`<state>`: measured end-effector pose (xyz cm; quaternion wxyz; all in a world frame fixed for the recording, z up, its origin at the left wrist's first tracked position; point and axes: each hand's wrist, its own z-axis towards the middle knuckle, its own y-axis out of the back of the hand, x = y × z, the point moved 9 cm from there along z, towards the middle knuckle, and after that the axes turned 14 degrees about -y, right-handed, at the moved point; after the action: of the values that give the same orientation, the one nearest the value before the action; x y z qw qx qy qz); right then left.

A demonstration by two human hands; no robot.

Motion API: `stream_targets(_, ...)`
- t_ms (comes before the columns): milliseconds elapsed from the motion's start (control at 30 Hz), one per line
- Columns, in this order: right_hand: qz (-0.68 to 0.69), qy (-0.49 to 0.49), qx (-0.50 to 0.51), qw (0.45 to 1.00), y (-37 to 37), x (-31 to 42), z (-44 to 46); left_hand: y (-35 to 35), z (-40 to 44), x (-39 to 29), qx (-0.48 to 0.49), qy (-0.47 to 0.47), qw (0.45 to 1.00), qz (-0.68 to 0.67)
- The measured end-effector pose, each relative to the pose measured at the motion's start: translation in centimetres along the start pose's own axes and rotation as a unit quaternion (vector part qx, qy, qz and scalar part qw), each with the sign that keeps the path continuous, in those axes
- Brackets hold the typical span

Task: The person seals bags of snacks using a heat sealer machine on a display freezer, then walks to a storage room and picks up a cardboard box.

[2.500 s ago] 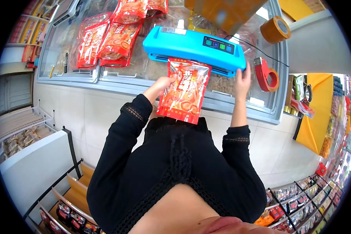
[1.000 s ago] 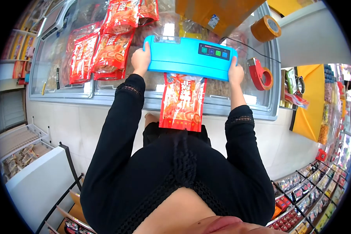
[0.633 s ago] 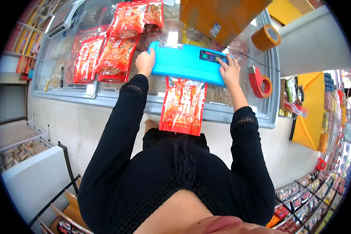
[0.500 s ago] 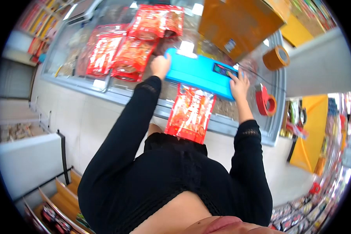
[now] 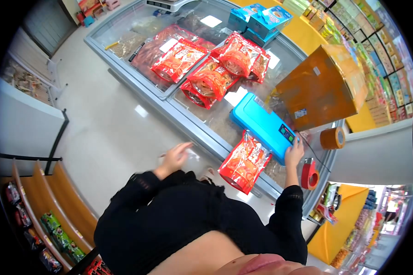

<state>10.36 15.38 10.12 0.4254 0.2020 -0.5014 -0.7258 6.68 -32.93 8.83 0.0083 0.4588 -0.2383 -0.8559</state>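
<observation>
A blue vacuum sealer [image 5: 260, 120] with a small lit panel lies on the glass-topped counter. At its right end rests my right hand [image 5: 294, 155], fingers stretched along the edge beside the panel. A red food pouch [image 5: 244, 166] has its top end against the sealer's near side, and its body hangs over the counter edge. My left hand [image 5: 173, 159] is away from the counter, above the floor, fingers apart and holding nothing. Several more red pouches [image 5: 211, 79] are piled on the glass to the left of the sealer.
Behind the sealer stands a taped cardboard box [image 5: 319, 89]. A roll of brown tape [image 5: 332, 138] and a red tape dispenser [image 5: 309, 174] are at the right. Blue boxes [image 5: 266, 22] and a black marker [image 5: 136, 52] are farther off. Shelves [image 5: 62, 192] stand at the lower left.
My left hand has let go of the sealer's left end and moved down toward my body. My right hand stays at the right end. The view has turned.
</observation>
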Motion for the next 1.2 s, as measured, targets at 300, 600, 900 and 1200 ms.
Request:
stream_targets(300,0.398,0.371,0.259,0.798,7.5,52.2,-13.9,16.0,-30.9,23.2,-0.13,0.467,0.874,-0.029)
stream_targets(600,0.205,0.4,0.608,0.654,-17.8,80.4,-44.9,40.6,-28.7,37.6,-0.104,0.433,0.895,-0.032)
stream_targets(900,0.139,0.349,0.538,0.755,-22.3,101.0,-31.9,74.0,-23.8,60.6,-0.406,0.489,0.755,-0.162)
stream_targets(1200,0.054,0.666,0.547,0.504,-30.9,152.1,-39.2,82.2,-42.9,63.2,-0.189,0.752,0.625,-0.087)
